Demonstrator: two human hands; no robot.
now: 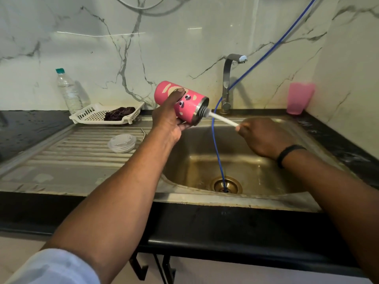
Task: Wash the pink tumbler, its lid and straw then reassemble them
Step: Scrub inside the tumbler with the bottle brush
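My left hand [168, 117] grips the pink tumbler [191, 103], which lies tilted on its side over the sink's left rim with its open mouth facing right. My right hand [260, 138] holds the white handle of a bottle brush [222, 119]; the bristle head sits in the tumbler's mouth. The clear lid [122, 143] lies flat on the ribbed drainboard. A thin metal straw [143, 132] rests on the drainboard just right of the lid.
The steel sink [291, 193] has a tap [227, 83] at the back and a blue hose [217, 152] running into the drain. A white tray [90, 114] with a dark cloth, a water bottle [68, 91] and a pink cup [299, 98] stand around it.
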